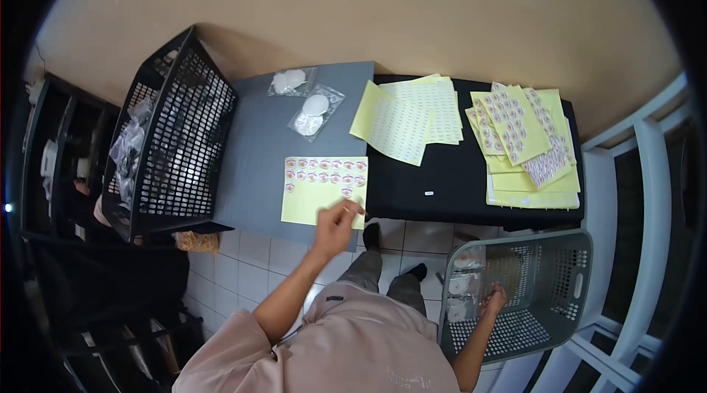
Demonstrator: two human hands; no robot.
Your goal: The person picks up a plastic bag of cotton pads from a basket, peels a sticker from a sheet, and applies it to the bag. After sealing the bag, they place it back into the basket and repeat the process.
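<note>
My left hand (pixel 337 226) is over the lower right part of a yellow sheet of round stickers (pixel 305 200) on the grey tabletop. Its fingers are pinched together; anything between them is too small to make out. The sheet's stickers fill its upper rows, with bare yellow backing below. My right hand (pixel 493 299) is inside the grey-green basket (pixel 583 264), its fingers loosely apart with nothing visible in them. Clear packets with white round items (pixel 458 284) lie along the basket's left side, beside that hand.
Two clear bags of white discs (pixel 315 114) (pixel 289 81) lie on the grey tabletop (pixel 254 135). A tall black basket (pixel 184 135) holds plastic packets at left. Yellow label sheets (pixel 401 124) and a sticker-sheet pile (pixel 515 128) rest on black cloth (pixel 456 194). A small white label (pixel 428 193) is nearby.
</note>
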